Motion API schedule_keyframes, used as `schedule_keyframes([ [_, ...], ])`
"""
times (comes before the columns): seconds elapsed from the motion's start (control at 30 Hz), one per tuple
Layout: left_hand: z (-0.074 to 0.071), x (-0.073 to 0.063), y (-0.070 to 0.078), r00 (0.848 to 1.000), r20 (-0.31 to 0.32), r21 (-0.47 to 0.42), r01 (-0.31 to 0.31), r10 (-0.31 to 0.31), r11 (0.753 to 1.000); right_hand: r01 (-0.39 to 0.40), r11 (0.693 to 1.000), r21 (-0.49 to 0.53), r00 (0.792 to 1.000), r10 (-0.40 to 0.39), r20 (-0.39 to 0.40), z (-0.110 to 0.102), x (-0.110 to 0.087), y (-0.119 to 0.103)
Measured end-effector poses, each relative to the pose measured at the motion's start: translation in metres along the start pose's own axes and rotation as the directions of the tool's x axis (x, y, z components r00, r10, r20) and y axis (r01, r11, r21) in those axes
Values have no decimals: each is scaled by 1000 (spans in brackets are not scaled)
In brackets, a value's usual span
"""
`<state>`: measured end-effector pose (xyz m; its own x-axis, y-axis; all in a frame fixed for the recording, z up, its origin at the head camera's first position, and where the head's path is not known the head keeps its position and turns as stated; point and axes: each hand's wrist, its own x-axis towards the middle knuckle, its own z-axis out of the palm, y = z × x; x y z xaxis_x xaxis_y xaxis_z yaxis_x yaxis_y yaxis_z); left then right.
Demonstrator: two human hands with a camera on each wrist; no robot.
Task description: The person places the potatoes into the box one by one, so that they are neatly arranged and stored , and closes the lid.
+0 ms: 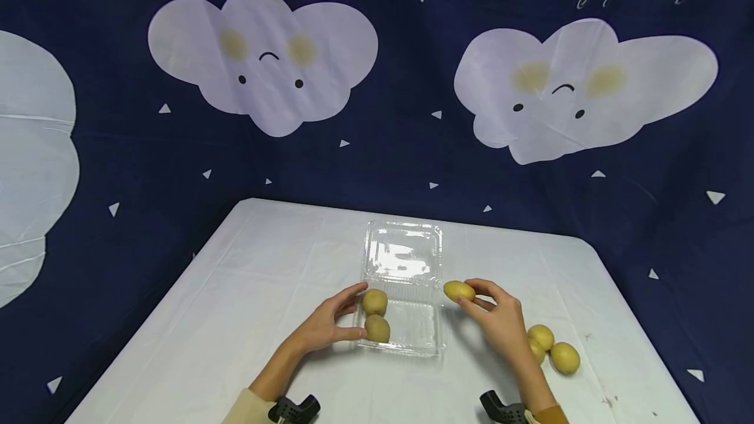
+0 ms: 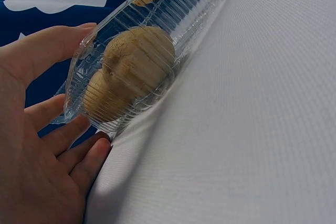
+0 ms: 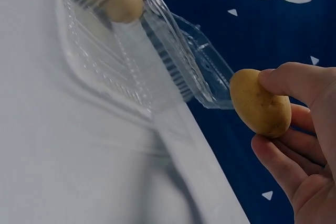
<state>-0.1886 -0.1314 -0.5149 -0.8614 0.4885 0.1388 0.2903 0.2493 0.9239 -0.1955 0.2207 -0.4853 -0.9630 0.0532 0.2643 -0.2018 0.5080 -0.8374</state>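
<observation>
A clear plastic clamshell container [image 1: 415,329] lies on the table with its lid [image 1: 403,250] folded back. Two potatoes, a far one [image 1: 374,302] and a near one [image 1: 377,329], sit along its left side. My left hand [image 1: 330,319] rests at that side, thumb and fingers spread and touching the rim. In the left wrist view, those fingers [image 2: 68,135] look fairly straight beside the ribbed wall. Just right of the container, my right hand [image 1: 497,316] pinches another potato [image 3: 261,103] between thumb and fingers, above the table.
Several loose potatoes [image 1: 565,358] lie close together on the white-covered table [image 1: 283,247], right of my right wrist. Behind the table hangs a dark blue cloth [image 1: 412,169] with clouds. The container's lid extends toward the table's far edge.
</observation>
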Motion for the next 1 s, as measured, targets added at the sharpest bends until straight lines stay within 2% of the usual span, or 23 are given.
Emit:
schedule_keyframes([
  [0.2, -3, -4, 22, 1000, 17, -12, 0, 1, 1000, 21, 999, 36, 1000, -22, 20, 8, 0, -6],
  [0.3, -4, -5, 26, 1000, 18, -7, -9, 9, 1000, 23, 999, 43, 999, -24, 36, 13, -1, -7],
  [0.57, -3, -5, 25, 1000, 15, -18, 6, -6, 1000, 61, 994, 89, 993, -69, 93, 25, -4, -14],
  [0.83, -4, -5, 27, 999, 19, -17, 26, -26, 1000, 75, 989, 126, 988, -90, 123, 29, -9, -47],
  [1.0, -4, -6, 29, 1000, 17, -19, 20, -20, 1000, 91, 989, 119, 988, -105, 116, 30, -10, -54],
])
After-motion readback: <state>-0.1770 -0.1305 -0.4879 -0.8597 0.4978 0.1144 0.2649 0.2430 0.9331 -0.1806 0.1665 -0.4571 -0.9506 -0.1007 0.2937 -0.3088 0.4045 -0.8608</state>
